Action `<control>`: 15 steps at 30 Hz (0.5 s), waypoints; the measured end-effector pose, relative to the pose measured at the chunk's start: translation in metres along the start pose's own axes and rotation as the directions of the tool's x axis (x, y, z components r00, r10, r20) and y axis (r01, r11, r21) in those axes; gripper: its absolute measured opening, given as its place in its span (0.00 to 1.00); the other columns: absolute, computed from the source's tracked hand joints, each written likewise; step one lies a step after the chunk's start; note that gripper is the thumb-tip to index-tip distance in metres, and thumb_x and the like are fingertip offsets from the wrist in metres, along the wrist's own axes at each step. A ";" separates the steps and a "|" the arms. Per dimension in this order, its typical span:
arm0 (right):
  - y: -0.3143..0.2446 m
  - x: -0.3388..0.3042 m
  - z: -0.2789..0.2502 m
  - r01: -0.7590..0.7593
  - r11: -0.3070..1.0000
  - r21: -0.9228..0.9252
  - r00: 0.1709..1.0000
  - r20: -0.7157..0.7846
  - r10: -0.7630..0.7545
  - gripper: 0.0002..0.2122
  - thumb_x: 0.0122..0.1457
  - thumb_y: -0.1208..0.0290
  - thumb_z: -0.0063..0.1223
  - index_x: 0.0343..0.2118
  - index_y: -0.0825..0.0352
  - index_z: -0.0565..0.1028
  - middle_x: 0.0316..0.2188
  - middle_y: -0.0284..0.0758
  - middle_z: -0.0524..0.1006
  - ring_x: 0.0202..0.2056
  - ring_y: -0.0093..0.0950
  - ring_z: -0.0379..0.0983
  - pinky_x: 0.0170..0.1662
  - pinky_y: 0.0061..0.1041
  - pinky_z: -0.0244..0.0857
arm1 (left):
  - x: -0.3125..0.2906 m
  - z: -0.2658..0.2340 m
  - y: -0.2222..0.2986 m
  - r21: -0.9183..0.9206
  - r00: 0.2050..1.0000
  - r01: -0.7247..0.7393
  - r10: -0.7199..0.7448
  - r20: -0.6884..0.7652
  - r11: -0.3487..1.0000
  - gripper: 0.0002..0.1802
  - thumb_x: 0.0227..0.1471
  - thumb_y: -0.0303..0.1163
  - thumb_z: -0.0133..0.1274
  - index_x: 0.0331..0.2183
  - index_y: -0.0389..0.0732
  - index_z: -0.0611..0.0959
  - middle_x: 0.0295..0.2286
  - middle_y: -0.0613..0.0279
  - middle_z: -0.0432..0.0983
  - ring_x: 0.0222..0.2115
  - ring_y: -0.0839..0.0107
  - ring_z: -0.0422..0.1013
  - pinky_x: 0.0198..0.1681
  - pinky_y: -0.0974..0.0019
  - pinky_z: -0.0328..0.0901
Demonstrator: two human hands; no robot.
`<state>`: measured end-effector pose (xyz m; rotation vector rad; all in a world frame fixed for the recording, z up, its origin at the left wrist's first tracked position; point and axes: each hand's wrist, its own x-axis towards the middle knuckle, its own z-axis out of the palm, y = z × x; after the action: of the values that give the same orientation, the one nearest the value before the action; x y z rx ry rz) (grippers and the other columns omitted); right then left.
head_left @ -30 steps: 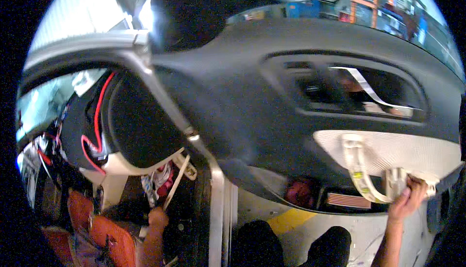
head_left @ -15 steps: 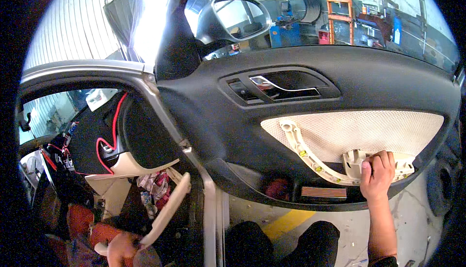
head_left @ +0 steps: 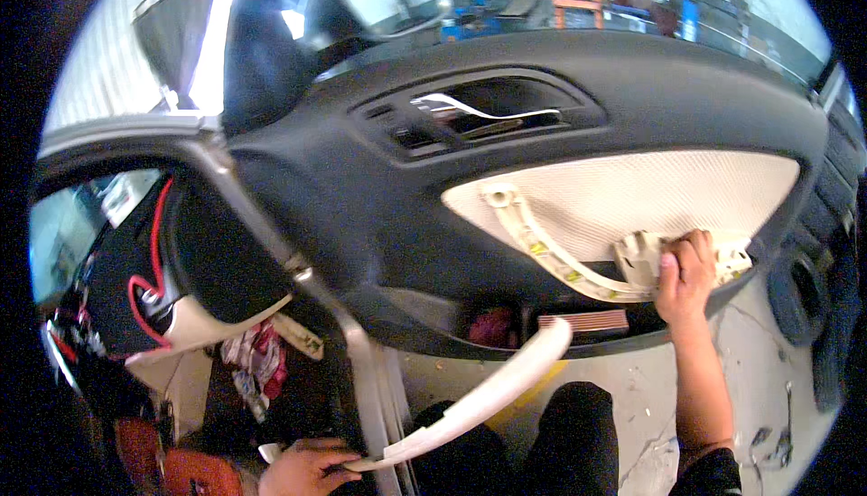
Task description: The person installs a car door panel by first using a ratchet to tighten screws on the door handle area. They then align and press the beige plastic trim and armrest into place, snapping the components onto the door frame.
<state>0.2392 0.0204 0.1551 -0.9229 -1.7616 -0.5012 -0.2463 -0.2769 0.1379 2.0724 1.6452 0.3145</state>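
Note:
My left hand [head_left: 310, 469] is closed on one end of a long, curved cream trim cover [head_left: 483, 398]. Its other end slants up to the right, in front of the door's lower pocket. My right hand [head_left: 686, 272] grips the wide rear part of a cream door pull [head_left: 572, 270], fingers curled over its top and thumb at the near side. That door pull is fixed to the black door panel [head_left: 352, 225]; its bare channel shows, with yellow clips along it. Behind it lies a light textured insert [head_left: 650, 185].
A chrome inside door handle [head_left: 488, 108] sits higher on the panel. The car's door frame [head_left: 352, 324] runs down at left, with rags [head_left: 257, 361] and a red cord [head_left: 155, 243] inside the cabin. Tyres [head_left: 799, 297] stand at right; my knees are below the door.
My left hand has brought the cream trim cover from inside the cabin rightward, toward the door. My right hand keeps its hold on the door pull. The view has shifted.

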 end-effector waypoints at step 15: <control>0.042 -0.038 -0.085 -0.181 0.949 0.257 0.981 0.120 0.155 0.08 0.56 0.76 0.55 0.37 0.70 0.80 0.41 0.44 0.80 0.43 0.42 0.76 0.49 0.36 0.68 | 0.126 0.028 0.113 0.460 0.933 -0.027 0.187 -0.306 0.888 0.14 0.40 0.29 0.64 0.35 0.42 0.83 0.29 0.56 0.73 0.32 0.50 0.72 0.32 0.50 0.67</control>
<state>0.3290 -0.0271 0.1482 -0.9073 -1.7675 -0.1045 -0.1050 -0.1809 0.1556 2.5811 1.9540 0.3782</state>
